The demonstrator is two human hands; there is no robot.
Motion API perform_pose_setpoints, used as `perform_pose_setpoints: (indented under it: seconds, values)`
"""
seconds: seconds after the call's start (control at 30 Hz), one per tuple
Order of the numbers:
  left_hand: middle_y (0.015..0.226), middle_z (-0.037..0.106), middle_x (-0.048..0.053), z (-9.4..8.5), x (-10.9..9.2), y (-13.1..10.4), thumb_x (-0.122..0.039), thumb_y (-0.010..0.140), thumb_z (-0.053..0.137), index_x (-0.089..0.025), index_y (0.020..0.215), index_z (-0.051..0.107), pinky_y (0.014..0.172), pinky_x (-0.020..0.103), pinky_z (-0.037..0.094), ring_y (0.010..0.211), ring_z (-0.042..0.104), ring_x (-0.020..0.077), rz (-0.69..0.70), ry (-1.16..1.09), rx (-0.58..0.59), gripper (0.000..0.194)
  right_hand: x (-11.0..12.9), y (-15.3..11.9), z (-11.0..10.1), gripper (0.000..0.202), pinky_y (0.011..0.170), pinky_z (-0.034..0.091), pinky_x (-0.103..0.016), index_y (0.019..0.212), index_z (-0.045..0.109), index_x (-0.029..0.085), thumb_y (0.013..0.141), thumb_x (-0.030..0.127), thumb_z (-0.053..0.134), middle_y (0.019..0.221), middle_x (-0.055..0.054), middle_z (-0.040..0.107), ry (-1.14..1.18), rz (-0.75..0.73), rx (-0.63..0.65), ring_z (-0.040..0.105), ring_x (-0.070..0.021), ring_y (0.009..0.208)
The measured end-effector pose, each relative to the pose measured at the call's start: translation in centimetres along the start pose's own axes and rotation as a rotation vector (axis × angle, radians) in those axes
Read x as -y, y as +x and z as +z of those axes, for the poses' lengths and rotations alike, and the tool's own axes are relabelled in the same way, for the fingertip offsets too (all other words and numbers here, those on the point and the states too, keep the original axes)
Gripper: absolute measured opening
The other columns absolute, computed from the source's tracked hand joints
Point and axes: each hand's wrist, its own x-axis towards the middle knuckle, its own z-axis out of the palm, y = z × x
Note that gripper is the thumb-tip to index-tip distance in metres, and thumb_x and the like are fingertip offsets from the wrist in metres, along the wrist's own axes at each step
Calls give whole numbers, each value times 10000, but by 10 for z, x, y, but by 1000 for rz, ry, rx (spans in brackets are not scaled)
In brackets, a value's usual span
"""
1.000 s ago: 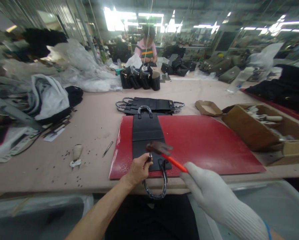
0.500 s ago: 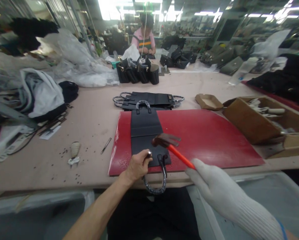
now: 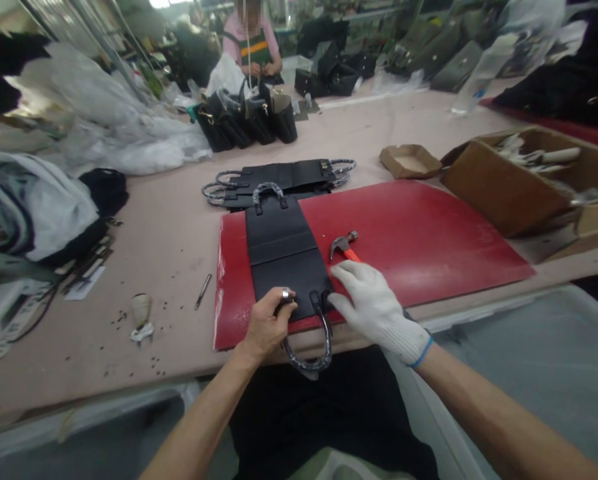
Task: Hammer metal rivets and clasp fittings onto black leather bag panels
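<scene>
A black bag panel with a crosswise fold lies on the red mat. Its plastic-wrapped handle hangs over the table's front edge. My bare left hand is closed in a pinch around a short metal rod tool over the panel's near part. A claw hammer with an orange handle lies on the mat, right of the panel. Above its handle is my gloved right hand, fingers apart, the fingertips close to the handle's right tab. The glove hides most of the hammer handle.
More black panels with handles lie behind the mat. A cardboard box stands right. On the left are a slim metal tool and a pale wooden-looking handle piece. Across the table a person sits behind black bags.
The hammer has gone from my right hand's grip above the panel to lying on the mat. My right hand has moved in beside the panel's near handle. My left hand keeps its pinch.
</scene>
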Motion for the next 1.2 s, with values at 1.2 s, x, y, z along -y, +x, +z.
perform_pose_setpoints:
  seconds: [1.2]
  values:
    - [975, 793, 39, 0, -3, -5, -214, 942, 664, -178, 1003, 723, 887, 302, 640, 917, 767, 180, -96, 58, -112, 92, 23, 11, 35, 611, 1271, 187, -595, 1415, 581, 162, 845, 323, 729, 1479, -127, 523, 216, -27, 117, 366, -374, 1428]
